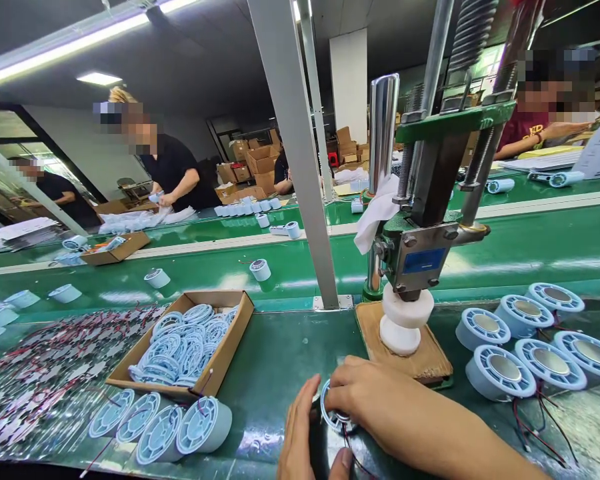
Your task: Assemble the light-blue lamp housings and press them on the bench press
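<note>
A light blue round plastic housing (pixel 336 417) with thin dark and red wires sits low in the middle of the view, partly covered by my hands. My right hand (pixel 363 397) reaches across from the right, its bent fingers closed on the housing's rim and hiding much of it. My left hand (pixel 298 437) is beside the housing on the left, fingers stretched out and thumb apart. Whether its fingertips touch the housing I cannot tell. Just beyond my hands, a press (pixel 423 260) has a white round head above a white round block (pixel 400 335) on a brown base board (pixel 433 360).
A cardboard box (pixel 230 350) of blue rings stands left, behind several blue housings (pixel 205 427). Flat silvery pieces with red wires (pixel 65 373) cover the far left. Several housings with metal discs (pixel 503 370) stand right. A grey post (pixel 300 147) rises behind; people work across the green conveyor (pixel 220 287).
</note>
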